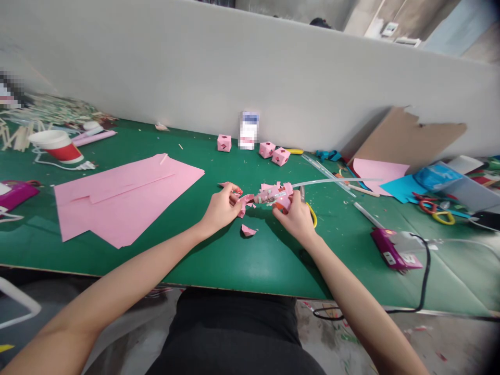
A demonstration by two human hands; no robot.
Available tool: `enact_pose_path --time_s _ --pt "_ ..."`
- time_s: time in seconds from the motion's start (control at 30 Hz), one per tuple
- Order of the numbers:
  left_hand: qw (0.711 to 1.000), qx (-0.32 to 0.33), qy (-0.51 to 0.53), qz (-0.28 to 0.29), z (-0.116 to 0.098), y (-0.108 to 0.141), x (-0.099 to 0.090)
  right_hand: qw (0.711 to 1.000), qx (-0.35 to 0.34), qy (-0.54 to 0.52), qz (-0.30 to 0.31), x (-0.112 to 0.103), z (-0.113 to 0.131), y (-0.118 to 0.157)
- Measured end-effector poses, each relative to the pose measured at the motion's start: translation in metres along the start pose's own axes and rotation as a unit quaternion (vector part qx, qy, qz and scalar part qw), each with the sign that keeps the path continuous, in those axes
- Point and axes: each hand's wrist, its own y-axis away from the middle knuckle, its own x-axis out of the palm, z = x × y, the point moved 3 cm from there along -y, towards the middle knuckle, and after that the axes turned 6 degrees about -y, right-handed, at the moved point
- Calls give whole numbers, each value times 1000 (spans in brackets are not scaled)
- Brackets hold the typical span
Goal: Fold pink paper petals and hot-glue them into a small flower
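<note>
My right hand [296, 215] is wrapped round a pink glue gun [275, 195], a long clear glue stick [332, 182] sticking out of its back end. The gun's nozzle points left, at a small folded piece of pink paper [244, 204] pinched in my left hand [221, 209]. Nozzle and paper are close together; I cannot tell whether they touch. A loose pink paper scrap [249, 230] lies just below, on the green table [234, 260]. Yellow-handled scissors [313, 215] are partly hidden behind my right hand.
Pink paper sheets [133, 200] lie at left, near a red and white paper cup [58, 147]. Several pink paper cubes, one cube [224, 143] apart, stand near the wall. At right are a purple power strip [394, 250] with a black cord, more scissors [435, 208] and cardboard [402, 135].
</note>
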Motion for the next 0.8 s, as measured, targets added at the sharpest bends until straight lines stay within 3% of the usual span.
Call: enact_pose_path --time_s 0.8 --pt "998 -26 57 13 2 0 3 1000 -7 -14 6 0 1 1"
